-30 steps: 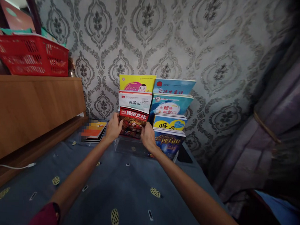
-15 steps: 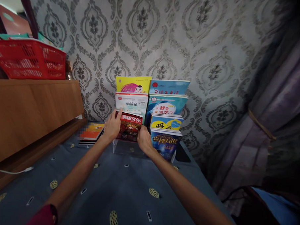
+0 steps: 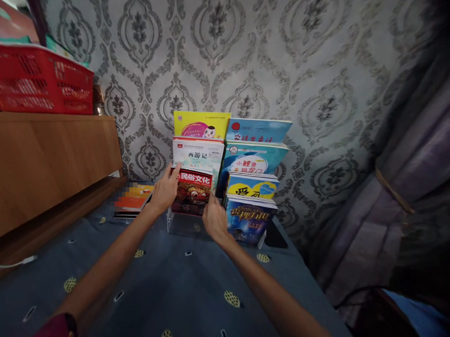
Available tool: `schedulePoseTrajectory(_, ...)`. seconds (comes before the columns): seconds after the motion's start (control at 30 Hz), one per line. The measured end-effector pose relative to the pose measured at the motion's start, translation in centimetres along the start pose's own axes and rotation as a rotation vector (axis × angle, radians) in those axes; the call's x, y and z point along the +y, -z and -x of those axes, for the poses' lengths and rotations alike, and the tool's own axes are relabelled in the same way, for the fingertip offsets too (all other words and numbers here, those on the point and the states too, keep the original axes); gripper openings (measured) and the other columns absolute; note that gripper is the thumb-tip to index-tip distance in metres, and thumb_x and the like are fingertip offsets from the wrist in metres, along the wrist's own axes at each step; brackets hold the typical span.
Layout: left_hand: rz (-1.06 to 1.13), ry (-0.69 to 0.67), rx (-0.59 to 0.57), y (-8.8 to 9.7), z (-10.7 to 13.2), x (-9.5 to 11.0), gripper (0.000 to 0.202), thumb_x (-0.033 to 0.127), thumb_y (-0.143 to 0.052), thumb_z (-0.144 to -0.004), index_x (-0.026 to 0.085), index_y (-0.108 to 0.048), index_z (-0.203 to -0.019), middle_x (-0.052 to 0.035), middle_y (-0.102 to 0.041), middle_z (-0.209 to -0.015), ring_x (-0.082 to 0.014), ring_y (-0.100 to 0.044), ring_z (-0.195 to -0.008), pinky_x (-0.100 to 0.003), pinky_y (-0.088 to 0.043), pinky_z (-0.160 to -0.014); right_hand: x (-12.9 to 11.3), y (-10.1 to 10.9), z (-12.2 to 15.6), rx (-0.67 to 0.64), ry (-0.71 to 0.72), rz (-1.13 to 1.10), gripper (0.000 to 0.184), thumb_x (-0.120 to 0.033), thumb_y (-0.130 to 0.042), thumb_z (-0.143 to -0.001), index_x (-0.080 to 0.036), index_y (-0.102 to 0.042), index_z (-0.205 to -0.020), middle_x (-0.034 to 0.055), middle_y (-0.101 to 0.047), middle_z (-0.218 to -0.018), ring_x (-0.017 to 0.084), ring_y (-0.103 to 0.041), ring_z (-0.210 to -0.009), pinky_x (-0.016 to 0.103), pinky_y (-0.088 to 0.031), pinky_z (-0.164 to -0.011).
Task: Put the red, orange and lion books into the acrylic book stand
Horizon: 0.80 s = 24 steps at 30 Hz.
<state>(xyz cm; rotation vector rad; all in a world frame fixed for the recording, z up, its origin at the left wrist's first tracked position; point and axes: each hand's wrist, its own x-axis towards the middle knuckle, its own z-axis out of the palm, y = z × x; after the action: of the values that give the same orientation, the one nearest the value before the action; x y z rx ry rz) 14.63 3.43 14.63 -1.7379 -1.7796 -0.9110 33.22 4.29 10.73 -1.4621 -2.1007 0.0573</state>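
Observation:
My left hand (image 3: 165, 188) grips the left edge of a red book (image 3: 192, 192) with a mask-like picture on its cover. On its right edge my right hand (image 3: 214, 216) is closed, thumb toward the cover. The red book stands upright in the left column of a clear stand (image 3: 185, 225). Behind it rise a white book (image 3: 198, 152) and a yellow book (image 3: 200, 122). In the right column are a dark blue book (image 3: 248, 221), a blue-and-yellow book (image 3: 252, 187), a teal book (image 3: 255, 157) and a light blue book (image 3: 259, 130).
More books (image 3: 134, 199), partly pixelated, lie flat left of the stand. A black flat object (image 3: 276, 236) lies at its right. A red basket (image 3: 42, 81) sits on the wooden headboard (image 3: 49, 175). A white cable (image 3: 10, 264) is at the left, a curtain (image 3: 391, 195) at the right.
The view has shifted slightly. Both hands stay on the red book's side edges, and the book remains upright in the stand's left column.

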Motion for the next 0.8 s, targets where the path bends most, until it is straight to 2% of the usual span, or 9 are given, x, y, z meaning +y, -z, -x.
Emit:
schedulePoseTrajectory(0.2,0.246,-0.025,0.042,-0.6,0.7,-0.6,0.065,0.012,-0.043,-0.095,0.024,-0.028,-0.157,-0.0132,-0.052,-0.146,-0.0278,-0.06,-0.124,-0.041,-0.049,-0.104,1.1,-1.3,-0.4,0.052,0.073,-0.114,0.057,-0.008,-0.041,-0.09,-0.006,-0.039,-0.147,0.0236,-0.063,-0.13,0.029,-0.066,-0.114,0.04,-0.051,-0.096)
schedulePoseTrajectory(0.33,0.409,0.053,0.072,-1.7,1.6,-1.4,0.071,0.011,-0.045,-0.093,0.017,-0.017,-0.158,-0.0144,-0.062,-0.135,-0.026,-0.062,-0.121,-0.04,-0.048,-0.104,1.6,-3.2,-0.8,0.142,0.118,-0.272,0.065,-0.011,-0.04,-0.088,-0.004,-0.028,-0.152,0.0264,-0.056,-0.14,0.033,-0.062,-0.122,0.046,-0.049,-0.102)
schedulePoseTrajectory(0.43,0.422,0.106,0.051,-2.2,1.8,-1.8,0.063,0.013,-0.046,-0.092,0.015,-0.029,-0.153,-0.0153,-0.066,-0.128,-0.0274,-0.063,-0.118,-0.042,-0.049,-0.102,1.5,-4.6,-1.3,0.244,0.159,-0.408,0.072,-0.014,-0.039,-0.089,-0.005,-0.017,-0.156,0.0244,-0.05,-0.147,0.032,-0.052,-0.134,0.048,-0.044,-0.109)
schedulePoseTrajectory(0.57,0.414,0.103,0.057,-2.4,1.5,-2.0,0.052,0.011,-0.049,-0.089,0.016,-0.046,-0.14,-0.0157,-0.064,-0.129,-0.0288,-0.061,-0.119,-0.044,-0.047,-0.103,1.4,-5.5,-1.9,0.275,0.149,-0.482,0.072,-0.018,-0.039,-0.088,0.002,-0.02,-0.154,0.0253,-0.044,-0.152,0.032,-0.044,-0.141,0.048,-0.038,-0.115)
schedulePoseTrajectory(0.8,0.449,0.114,0.058,-2.6,1.3,-2.4,0.037,0.009,-0.052,-0.084,0.016,-0.06,-0.12,-0.0131,-0.068,-0.115,-0.0271,-0.064,-0.108,-0.041,-0.05,-0.098,1.6,-5.5,-1.7,0.289,0.111,-0.515,0.076,-0.017,-0.045,-0.083,-0.007,-0.025,-0.155,0.0186,-0.062,-0.135,0.031,-0.064,-0.118,0.043,-0.052,-0.101)
